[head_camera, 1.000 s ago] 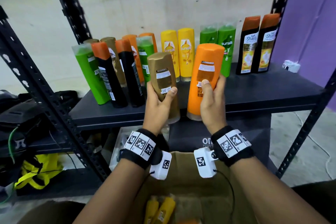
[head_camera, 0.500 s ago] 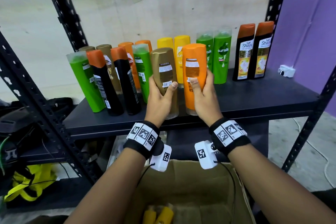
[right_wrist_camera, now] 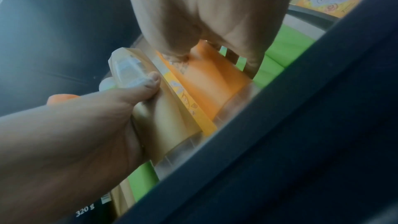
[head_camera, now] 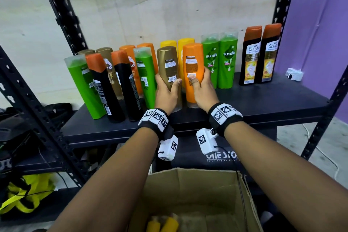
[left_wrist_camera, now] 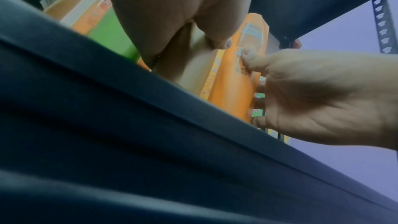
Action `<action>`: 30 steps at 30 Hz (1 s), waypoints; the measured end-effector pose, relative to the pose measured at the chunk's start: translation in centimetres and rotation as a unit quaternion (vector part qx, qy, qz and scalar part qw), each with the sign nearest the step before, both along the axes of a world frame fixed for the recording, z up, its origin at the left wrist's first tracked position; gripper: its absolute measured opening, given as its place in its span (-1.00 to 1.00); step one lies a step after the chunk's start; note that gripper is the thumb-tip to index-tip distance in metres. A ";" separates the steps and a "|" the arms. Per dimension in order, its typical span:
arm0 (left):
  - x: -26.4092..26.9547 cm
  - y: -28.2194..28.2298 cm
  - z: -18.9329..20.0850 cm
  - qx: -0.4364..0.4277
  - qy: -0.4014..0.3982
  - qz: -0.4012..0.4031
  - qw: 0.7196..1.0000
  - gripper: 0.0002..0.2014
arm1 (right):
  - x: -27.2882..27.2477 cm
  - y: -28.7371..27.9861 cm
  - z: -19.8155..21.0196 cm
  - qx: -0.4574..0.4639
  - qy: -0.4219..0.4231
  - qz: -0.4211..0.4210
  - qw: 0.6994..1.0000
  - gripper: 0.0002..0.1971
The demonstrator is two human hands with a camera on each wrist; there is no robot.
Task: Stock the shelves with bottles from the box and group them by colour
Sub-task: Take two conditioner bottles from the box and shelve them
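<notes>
My left hand point(head_camera: 166, 90) grips a gold bottle point(head_camera: 168, 66) that stands upright, cap down, on the dark shelf point(head_camera: 263, 103). Beside it my right hand point(head_camera: 200, 88) grips an orange bottle point(head_camera: 193, 62), also upright on the shelf. Both stand in front of two yellow bottles point(head_camera: 185, 42). In the left wrist view the gold bottle point(left_wrist_camera: 189, 67) and orange bottle point(left_wrist_camera: 234, 81) show side by side, with the right hand point(left_wrist_camera: 312, 94) on the orange one. In the right wrist view the left hand's thumb lies across the gold bottle point(right_wrist_camera: 155, 111), next to the orange bottle point(right_wrist_camera: 211, 81).
Green, black, gold and orange bottles crowd the shelf's left part point(head_camera: 105, 84). Two green bottles point(head_camera: 219, 60) and two black ones with orange caps point(head_camera: 260, 52) stand to the right. The open cardboard box point(head_camera: 190, 184) below holds yellow bottles point(head_camera: 163, 224). Black uprights flank the shelf.
Both hands have carried the gold and orange bottles forward and down onto the shelf, in front of the yellow pair. The head view has tilted slightly.
</notes>
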State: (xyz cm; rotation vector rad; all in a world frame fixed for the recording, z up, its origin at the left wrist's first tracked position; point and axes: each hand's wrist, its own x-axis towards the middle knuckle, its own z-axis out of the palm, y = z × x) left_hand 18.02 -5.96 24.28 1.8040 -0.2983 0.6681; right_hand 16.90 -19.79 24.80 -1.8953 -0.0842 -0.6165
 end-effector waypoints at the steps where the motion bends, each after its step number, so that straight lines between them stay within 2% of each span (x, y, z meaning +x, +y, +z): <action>1: 0.3 0.0 0.1 0.005 0.005 0.002 1.000 -0.42 | 0.2 0.0 0.1 -0.006 0.002 -0.004 1.000 -0.38; 15: 1.7 -0.6 1.4 0.047 0.086 0.023 0.995 -0.24 | 2.4 -0.1 0.9 -0.033 0.016 -0.018 0.999 -0.40; 30: 2.6 -1.0 2.0 0.043 0.143 0.032 0.988 -0.24 | 3.3 0.2 0.9 -0.033 0.038 -0.012 0.999 -0.41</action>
